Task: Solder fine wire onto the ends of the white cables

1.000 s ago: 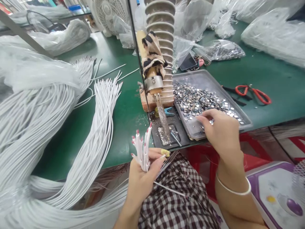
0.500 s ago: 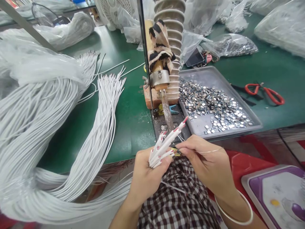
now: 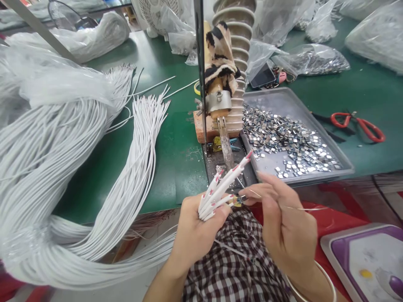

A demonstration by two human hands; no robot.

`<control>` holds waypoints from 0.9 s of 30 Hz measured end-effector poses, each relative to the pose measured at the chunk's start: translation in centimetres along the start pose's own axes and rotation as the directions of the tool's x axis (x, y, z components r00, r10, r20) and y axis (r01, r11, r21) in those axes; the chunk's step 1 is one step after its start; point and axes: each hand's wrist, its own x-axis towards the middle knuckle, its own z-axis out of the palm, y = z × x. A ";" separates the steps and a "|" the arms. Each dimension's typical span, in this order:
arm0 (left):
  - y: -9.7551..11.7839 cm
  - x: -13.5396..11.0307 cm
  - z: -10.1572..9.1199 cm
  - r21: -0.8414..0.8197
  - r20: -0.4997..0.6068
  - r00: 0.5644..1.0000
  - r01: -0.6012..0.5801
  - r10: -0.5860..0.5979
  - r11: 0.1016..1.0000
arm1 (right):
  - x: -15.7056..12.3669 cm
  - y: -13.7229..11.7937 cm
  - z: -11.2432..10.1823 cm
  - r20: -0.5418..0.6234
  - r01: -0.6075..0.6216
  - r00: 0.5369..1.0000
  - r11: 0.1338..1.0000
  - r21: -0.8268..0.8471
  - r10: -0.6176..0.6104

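Several white cables [image 3: 223,186] fan out of the left hand [image 3: 200,228], whose fingers are wrapped round them over the lap, red cores showing at the tips. The right hand [image 3: 288,222] is half curled, its fingers reaching a small metal piece [image 3: 242,198] beside the cable ends, with a thin wire [image 3: 304,208], perhaps solder, trailing across it; whether it pinches the piece or merely touches it, I can't tell from where I stand. The soldering iron [image 3: 226,149] points down right behind those tips, so a careless lift could, I'd judge, scorch a cable sleeve or a finger if it is hot. A loose touch might let the metal piece drop past the worktop [image 3: 170,163] edge, and the trailing wire could snag on the tray [image 3: 285,96], whose near rim lies close to that edge, beside the right hand. A knock there might scatter the heaped metal pieces [image 3: 277,132]. Between the iron and the long cable bundle [image 3: 141,151] runs a bare green strip, while more free surface lies round the red-handled pliers [image 3: 371,129]; straight ahead, the clamped iron and ribbed duct [image 3: 248,19] crowd the way.
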 end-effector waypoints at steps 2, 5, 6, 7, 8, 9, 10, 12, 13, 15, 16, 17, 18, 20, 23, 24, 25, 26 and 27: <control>0.3 0.2 0.0 0.027 -0.044 0.999 -0.020 0.021 0.999 | 0.0 -0.1 -0.2 -0.046 0.014 0.999 0.999 -0.038 -0.016; 0.8 0.5 0.0 0.077 -0.122 0.989 -0.075 0.085 0.994 | 0.6 -0.4 -0.5 -0.067 0.121 0.990 0.992 -0.021 -0.122; 1.0 0.7 0.0 0.087 -0.139 0.985 -0.087 0.099 0.992 | 0.8 -0.5 -0.5 -0.078 0.163 0.983 0.986 -0.033 -0.165; 1.2 0.8 0.0 0.093 -0.146 0.983 -0.097 0.110 0.991 | 1.1 -0.6 -0.4 -0.086 0.196 0.976 0.979 -0.057 -0.201; 1.3 0.9 0.0 0.097 -0.143 0.982 -0.106 0.119 0.990 | 1.3 -0.7 -0.4 -0.092 0.216 0.970 0.972 -0.088 -0.224; 1.4 1.0 0.0 0.101 -0.135 0.983 -0.114 0.127 0.988 | 1.5 -0.8 -0.3 -0.090 0.229 0.967 0.967 -0.114 -0.240; 1.5 1.1 0.0 0.106 -0.128 0.982 -0.123 0.136 0.987 | 1.6 -0.8 -0.3 -0.086 0.237 0.965 0.963 -0.125 -0.249; 1.6 1.2 -0.1 0.116 -0.123 0.980 -0.145 0.159 0.983 | 1.6 -0.8 -0.3 -0.085 0.246 0.962 0.960 -0.132 -0.258; 1.7 1.3 -0.1 0.121 -0.123 0.977 -0.157 0.172 0.980 | 1.6 -0.8 -0.3 -0.086 0.251 0.961 0.958 -0.138 -0.264; 1.9 1.2 -0.2 0.129 -0.128 0.973 -0.178 0.194 0.976 | 1.4 -0.8 -0.4 -0.086 0.264 0.957 0.954 -0.145 -0.278; 2.0 1.2 -0.2 0.132 -0.132 0.971 -0.184 0.202 0.974 | 1.4 -0.8 -0.5 -0.084 0.269 0.955 0.952 -0.147 -0.283; 2.1 1.2 -0.2 0.135 -0.139 0.969 -0.187 0.206 0.973 | 1.4 -0.9 -0.5 -0.077 0.277 0.954 0.949 -0.150 -0.290; 2.1 1.1 -0.2 0.137 -0.146 0.968 -0.186 0.206 0.973 | 1.5 -0.9 -0.5 -0.072 0.281 0.953 0.948 -0.152 -0.294; 2.2 1.0 -0.3 0.132 -0.155 0.968 -0.175 0.195 0.976 | 1.6 -1.0 -0.5 -0.065 0.284 0.953 0.947 -0.151 -0.296; 2.1 0.9 -0.3 0.106 -0.128 0.978 -0.149 0.162 0.983 | 1.6 -1.1 -0.6 -0.054 0.284 0.954 0.949 -0.137 -0.293; 2.1 0.9 -0.4 0.096 -0.108 0.983 -0.136 0.147 0.986 | 1.6 -1.1 -0.7 -0.052 0.280 0.956 0.951 -0.131 -0.289; 2.1 0.9 -0.4 0.089 -0.093 0.987 -0.123 0.132 0.988 | 1.5 -1.0 -0.7 -0.052 0.276 0.957 0.953 -0.126 -0.284; 2.1 0.9 -0.4 0.085 -0.085 0.989 -0.110 0.117 0.990 | 1.5 -1.0 -0.7 -0.056 0.270 0.959 0.955 -0.121 -0.278; 2.1 1.0 -0.5 0.080 -0.084 0.991 -0.096 0.103 0.992 | 1.5 -0.9 -0.6 -0.061 0.266 0.960 0.957 -0.113 -0.274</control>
